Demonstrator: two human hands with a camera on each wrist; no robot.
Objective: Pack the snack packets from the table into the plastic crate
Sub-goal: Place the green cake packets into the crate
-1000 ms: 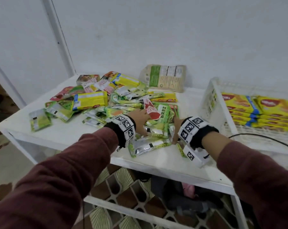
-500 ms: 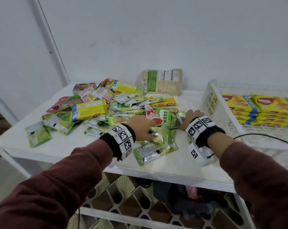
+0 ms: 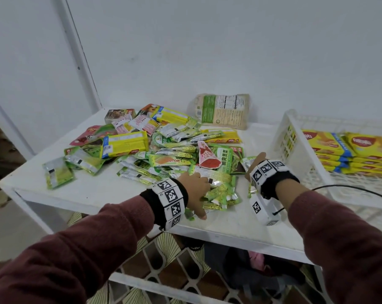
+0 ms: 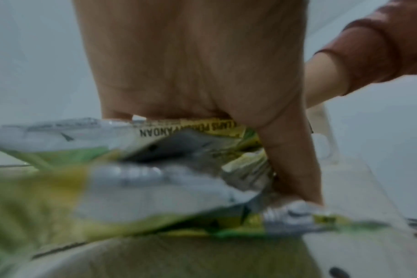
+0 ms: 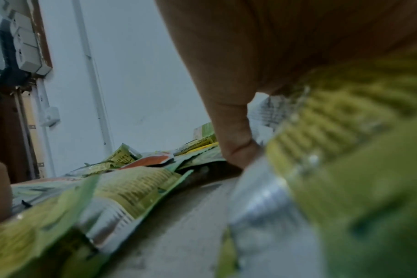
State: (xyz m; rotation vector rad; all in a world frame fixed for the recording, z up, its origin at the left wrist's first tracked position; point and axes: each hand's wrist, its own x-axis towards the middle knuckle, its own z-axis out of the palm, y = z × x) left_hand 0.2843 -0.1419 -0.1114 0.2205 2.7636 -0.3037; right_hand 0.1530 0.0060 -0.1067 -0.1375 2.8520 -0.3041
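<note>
1. So my left hand (image 3: 195,189) had a whole bunch of green-and-silver packets (image 3: 220,189) bunched up under it near the front edge of the white table (image 3: 102,189). Thumb was down along the side, fingers curled over the top, gripping the lot. Half a second before, that bundle was looser and my hand sat further back in the pile.
2. My right hand (image 3: 257,160) had slid closer to the crate's side, down among the packets there. From the wrist cam it looked wrapped round another green packet (image 5: 333,141), thumb pressed against it, though it's blurry as heck.
3. The rest of the snack pile (image 3: 155,148) was spread over the middle and back of the table, same as before.
4. The plastic crate (image 3: 282,137) sat on my right with yellow biscuit packs (image 3: 326,142) stacked inside already.
</note>
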